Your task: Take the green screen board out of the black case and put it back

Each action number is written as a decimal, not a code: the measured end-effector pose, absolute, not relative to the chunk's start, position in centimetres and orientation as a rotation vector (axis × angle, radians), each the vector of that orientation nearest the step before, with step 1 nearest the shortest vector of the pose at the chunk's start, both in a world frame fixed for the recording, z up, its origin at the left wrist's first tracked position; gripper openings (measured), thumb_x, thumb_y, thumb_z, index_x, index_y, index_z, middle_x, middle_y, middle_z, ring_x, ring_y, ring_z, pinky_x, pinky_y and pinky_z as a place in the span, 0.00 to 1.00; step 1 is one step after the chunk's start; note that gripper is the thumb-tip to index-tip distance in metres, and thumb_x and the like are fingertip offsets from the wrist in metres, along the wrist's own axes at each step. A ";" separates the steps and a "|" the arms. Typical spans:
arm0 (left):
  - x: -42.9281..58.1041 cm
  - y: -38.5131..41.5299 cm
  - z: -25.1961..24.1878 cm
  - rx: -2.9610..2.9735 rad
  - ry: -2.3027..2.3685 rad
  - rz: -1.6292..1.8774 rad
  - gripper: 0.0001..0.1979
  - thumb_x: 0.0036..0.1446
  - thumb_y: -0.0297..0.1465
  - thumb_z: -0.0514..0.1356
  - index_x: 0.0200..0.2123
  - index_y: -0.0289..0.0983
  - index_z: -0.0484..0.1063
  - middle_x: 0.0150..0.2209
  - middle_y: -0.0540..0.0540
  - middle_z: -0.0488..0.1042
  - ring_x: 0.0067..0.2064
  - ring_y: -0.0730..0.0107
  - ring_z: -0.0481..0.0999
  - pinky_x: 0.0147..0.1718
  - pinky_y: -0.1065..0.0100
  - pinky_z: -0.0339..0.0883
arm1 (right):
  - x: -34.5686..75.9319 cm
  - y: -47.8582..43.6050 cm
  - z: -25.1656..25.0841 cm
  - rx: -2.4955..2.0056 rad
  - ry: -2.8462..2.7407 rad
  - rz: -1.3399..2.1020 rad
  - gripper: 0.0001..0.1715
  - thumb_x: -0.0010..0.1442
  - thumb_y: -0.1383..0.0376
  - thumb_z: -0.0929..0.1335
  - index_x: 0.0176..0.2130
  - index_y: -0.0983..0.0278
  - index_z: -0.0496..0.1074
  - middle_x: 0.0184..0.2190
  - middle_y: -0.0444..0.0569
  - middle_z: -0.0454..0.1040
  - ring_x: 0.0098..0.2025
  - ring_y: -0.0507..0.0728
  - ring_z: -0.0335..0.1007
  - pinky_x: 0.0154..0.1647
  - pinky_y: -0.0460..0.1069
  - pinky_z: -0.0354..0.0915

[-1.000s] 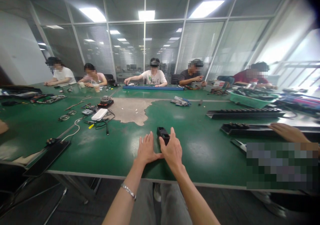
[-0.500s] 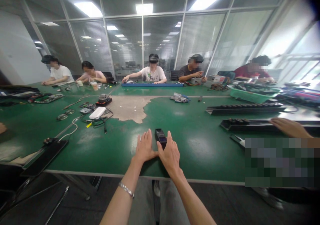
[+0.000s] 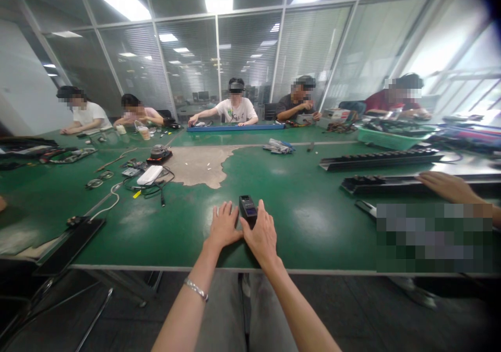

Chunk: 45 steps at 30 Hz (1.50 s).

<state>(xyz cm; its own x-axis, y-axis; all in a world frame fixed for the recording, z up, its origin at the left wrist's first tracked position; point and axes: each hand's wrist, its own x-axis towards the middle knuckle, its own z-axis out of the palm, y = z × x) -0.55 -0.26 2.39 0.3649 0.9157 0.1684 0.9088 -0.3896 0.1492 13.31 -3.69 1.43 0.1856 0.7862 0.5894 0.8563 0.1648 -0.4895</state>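
A small black handheld device [image 3: 248,207] with a little screen lies on the green table, just beyond my hands. My left hand [image 3: 224,225] rests open on the tabletop to its left, fingers spread and holding nothing. Close against the device's near end is my right hand [image 3: 261,235], thumb and fingers stretched out on either side of it. The hand hides the device's lower part, so I cannot tell how firmly it touches. My two thumbs nearly meet. A metal bracelet [image 3: 196,289] circles my left wrist.
Cables and a white box [image 3: 150,175] lie at left, beside a bare patch [image 3: 199,166]. Black metal rails [image 3: 379,159] and a green basket [image 3: 391,138] are at right. A neighbour's hand [image 3: 446,186] rests on one rail. Several people sit across the table [image 3: 305,226].
The whole view has shifted slightly, with the scene sitting a little further up and left. My hands and the black device keep nearly the same arrangement.
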 end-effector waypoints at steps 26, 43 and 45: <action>-0.3 -0.4 3.1 2.504 1.697 0.360 0.51 0.50 0.68 0.46 0.67 0.38 0.53 0.69 0.38 0.51 0.70 0.46 0.45 0.65 0.43 0.35 | 20.5 -2.9 2.8 -1.667 -1.298 0.067 0.49 0.57 0.52 0.67 0.68 0.68 0.48 0.52 0.59 0.74 0.51 0.65 0.71 0.52 0.59 0.63; -0.1 -0.3 2.7 2.528 1.745 0.386 0.50 0.53 0.67 0.42 0.66 0.37 0.55 0.69 0.38 0.51 0.69 0.46 0.47 0.66 0.44 0.35 | 21.0 -3.1 0.4 -1.699 -1.450 -0.120 0.49 0.61 0.50 0.64 0.67 0.76 0.45 0.61 0.70 0.62 0.59 0.69 0.61 0.59 0.62 0.58; -0.1 -0.3 2.7 2.530 1.743 0.379 0.50 0.53 0.67 0.42 0.66 0.38 0.55 0.69 0.38 0.51 0.69 0.46 0.47 0.66 0.45 0.35 | 21.0 -3.2 0.4 -1.700 -1.448 -0.105 0.47 0.61 0.51 0.63 0.68 0.75 0.46 0.60 0.68 0.63 0.57 0.69 0.63 0.57 0.62 0.60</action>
<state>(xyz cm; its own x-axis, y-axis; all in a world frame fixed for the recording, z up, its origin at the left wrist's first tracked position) -0.08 -0.31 2.70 0.3364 0.9254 0.1744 0.9142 -0.3654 0.1752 20.98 -3.21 0.36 0.3183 0.7595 0.5673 0.8333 0.0612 -0.5495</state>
